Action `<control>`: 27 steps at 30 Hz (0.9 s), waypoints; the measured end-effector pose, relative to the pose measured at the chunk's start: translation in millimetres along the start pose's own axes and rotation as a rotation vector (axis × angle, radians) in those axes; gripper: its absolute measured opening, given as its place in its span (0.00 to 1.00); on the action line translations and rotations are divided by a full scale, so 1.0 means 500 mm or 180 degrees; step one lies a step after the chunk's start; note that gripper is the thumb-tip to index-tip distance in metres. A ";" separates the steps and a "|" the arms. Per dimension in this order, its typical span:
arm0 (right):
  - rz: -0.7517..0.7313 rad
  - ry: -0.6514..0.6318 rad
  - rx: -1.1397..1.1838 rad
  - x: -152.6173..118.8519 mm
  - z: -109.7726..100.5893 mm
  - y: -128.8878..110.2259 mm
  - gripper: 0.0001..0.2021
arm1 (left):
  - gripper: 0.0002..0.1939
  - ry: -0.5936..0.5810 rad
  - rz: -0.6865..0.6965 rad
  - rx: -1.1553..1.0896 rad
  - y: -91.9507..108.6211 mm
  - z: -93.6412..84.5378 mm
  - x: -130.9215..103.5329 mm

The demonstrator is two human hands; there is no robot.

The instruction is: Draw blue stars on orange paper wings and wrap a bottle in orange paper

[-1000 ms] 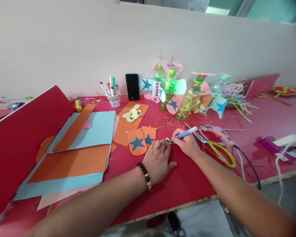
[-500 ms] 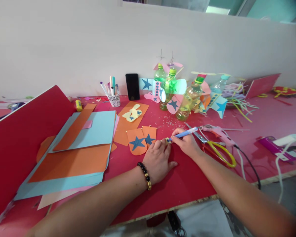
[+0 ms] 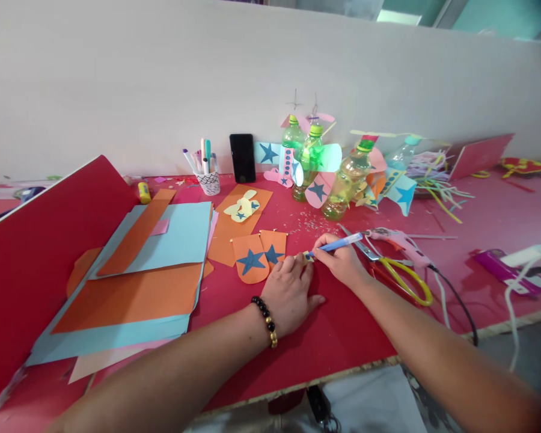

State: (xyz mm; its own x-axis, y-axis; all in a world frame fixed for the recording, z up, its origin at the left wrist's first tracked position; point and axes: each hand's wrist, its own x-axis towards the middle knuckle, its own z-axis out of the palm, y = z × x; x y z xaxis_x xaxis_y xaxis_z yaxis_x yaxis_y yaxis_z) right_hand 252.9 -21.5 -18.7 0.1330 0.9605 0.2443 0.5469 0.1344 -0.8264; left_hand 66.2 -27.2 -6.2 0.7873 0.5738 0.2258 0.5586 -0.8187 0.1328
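My right hand point(image 3: 339, 260) is closed round a blue pen point(image 3: 340, 243), its tip on a small yellow paper piece point(image 3: 308, 256) with dark blue marks. Palm down on the red table point(image 3: 333, 337), my left hand point(image 3: 291, 291) lies flat with its fingertips at that piece, hiding part of it. Its thumb is spread. Beside those fingers are two orange paper pieces with blue stars point(image 3: 250, 260). A yellow cutout with blue stars point(image 3: 242, 207) rests on an orange sheet point(image 3: 222, 243) farther back.
Coloured sheets point(image 3: 130, 297) are stacked at the left by a red board point(image 3: 49, 252). Behind stand a pen cup point(image 3: 208, 182), a phone point(image 3: 242, 158) and decorated bottles point(image 3: 342, 186). Scissors point(image 3: 403, 279) and a pink glue gun point(image 3: 401, 245) lie to the right.
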 end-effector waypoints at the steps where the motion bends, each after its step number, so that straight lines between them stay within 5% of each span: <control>1: 0.0010 -0.0005 0.0032 -0.001 -0.001 -0.002 0.06 | 0.34 -0.0003 -0.0007 -0.0020 0.000 0.000 0.000; 27: -0.0121 -0.0282 0.0062 -0.004 0.002 -0.006 0.06 | 0.33 -0.0150 -0.0152 -0.0098 0.006 -0.006 -0.001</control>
State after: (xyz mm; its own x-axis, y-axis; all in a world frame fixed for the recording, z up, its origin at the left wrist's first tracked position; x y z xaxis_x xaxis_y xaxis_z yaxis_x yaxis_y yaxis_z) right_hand 250.2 -23.7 -17.4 0.0382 0.9723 0.2305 0.5338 0.1752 -0.8273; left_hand 66.5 -29.9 -3.2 0.7717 0.6120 0.1731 0.5882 -0.7902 0.1720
